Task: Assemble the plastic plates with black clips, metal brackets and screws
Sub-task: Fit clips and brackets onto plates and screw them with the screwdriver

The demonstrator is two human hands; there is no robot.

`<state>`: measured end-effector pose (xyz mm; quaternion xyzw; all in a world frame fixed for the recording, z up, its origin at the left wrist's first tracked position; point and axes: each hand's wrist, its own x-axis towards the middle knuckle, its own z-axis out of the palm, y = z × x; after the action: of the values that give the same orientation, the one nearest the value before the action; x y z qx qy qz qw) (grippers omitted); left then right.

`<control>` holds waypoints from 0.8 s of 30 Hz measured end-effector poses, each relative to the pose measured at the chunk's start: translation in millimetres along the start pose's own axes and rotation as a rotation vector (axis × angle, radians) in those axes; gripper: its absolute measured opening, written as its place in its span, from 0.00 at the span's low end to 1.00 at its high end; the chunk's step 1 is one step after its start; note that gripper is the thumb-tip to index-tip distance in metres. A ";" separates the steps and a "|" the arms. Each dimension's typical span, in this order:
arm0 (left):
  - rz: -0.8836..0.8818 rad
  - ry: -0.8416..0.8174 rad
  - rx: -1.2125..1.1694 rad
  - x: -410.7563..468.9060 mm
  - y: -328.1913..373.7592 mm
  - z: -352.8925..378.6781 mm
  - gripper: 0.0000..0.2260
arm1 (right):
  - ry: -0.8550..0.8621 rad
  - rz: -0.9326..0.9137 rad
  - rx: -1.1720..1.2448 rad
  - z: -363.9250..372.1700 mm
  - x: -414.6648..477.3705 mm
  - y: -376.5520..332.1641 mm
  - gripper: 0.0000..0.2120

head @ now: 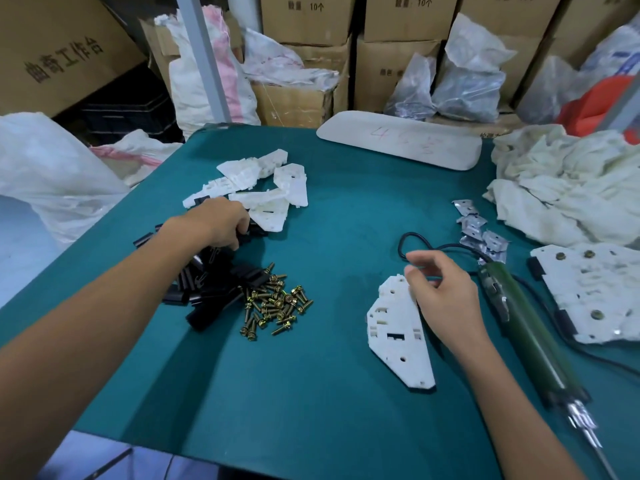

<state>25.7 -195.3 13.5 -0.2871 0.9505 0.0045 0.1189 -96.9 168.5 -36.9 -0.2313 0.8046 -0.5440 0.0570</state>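
Observation:
A white plastic plate [398, 332] lies flat on the green table [311, 393] in front of me. My right hand [443, 299] rests on its upper right edge, fingers loosely bent, holding nothing. My left hand [218, 221] reaches to the far end of the pile of black clips [211, 289] and curls its fingers round one black clip [254, 232]. Brass screws [275, 301] lie in a heap right of the clips. Loose white plates [263, 188] are piled beyond my left hand. Metal brackets [481, 230] lie scattered at the right.
A green electric screwdriver [523, 327] with a black cable lies right of my right hand. Finished plates [592, 289] sit at the right edge, crumpled white cloth [568, 188] behind them. A long white panel [398, 140] lies at the table's back. Boxes and bags surround the table.

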 end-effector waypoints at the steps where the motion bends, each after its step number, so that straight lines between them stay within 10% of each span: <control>1: 0.007 -0.007 0.001 0.4 -3.1 1.0 0.16 | 0.000 0.007 0.014 -1.8 0.7 1.6 0.08; 8: 0.029 0.024 -0.066 -2.1 -4.4 -3.3 0.14 | -0.030 0.033 -0.016 -13.9 -0.1 13.0 0.08; 15: 0.254 0.321 -0.651 -80.3 102.9 -35.3 0.12 | -0.129 0.075 0.443 -4.0 -2.7 -5.4 0.04; 19: 0.498 0.366 -0.627 -109.9 187.3 -9.4 0.12 | -0.247 0.165 0.730 6.0 -6.4 -13.9 0.14; 24: 0.373 0.341 -0.503 -80.9 183.9 10.0 0.18 | -0.056 0.268 0.704 -12.5 3.5 -5.9 0.06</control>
<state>-7.3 3.1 11.4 -0.1256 0.9619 0.2120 -0.1187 -102.4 175.8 -26.1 -0.1050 0.5895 -0.7684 0.2258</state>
